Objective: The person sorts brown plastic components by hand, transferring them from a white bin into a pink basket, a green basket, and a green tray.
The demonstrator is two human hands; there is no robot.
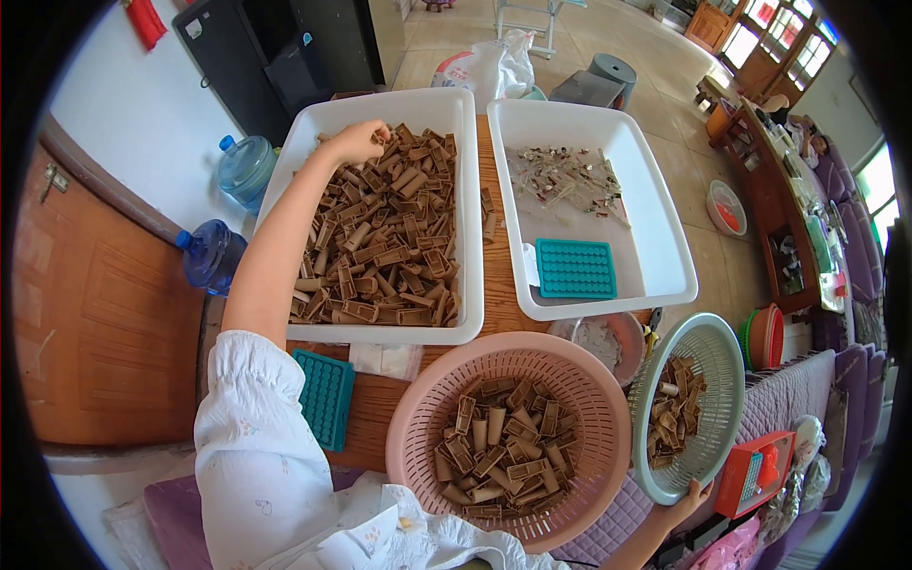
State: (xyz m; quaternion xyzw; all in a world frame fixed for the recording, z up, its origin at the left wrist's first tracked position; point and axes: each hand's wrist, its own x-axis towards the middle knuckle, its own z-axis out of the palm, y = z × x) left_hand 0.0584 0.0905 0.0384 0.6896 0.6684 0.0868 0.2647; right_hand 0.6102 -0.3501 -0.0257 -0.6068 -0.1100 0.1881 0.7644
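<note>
- The left hand (356, 142) reaches into the far part of a white tub (380, 333), fingers bent over the brown pieces (399, 214); whether they are pinched together on one cannot be told.
- The brown pieces, small and trough- or tube-shaped, lie under the left fingertips and spread from there to the right and back toward the body.
- The right hand (692, 502) is closed on the near rim of a pale green basket (719, 366), with more brown pieces inside, just beyond that hand.
- Left of the right hand, a pink basket (415, 408) holds another heap of the brown pieces.
- Nearer the body than the left hand, a teal tray (323, 399) lies beside the first tub.
- Right of the left hand, a second white tub (670, 237) contains clear scraps (565, 180) and a teal ridged tray (576, 269).
- Beyond the left hand, a dark cabinet (218, 57) bears a small pale label, too small to read; farther right, a white bag (503, 66) shows red marking, unreadable.
</note>
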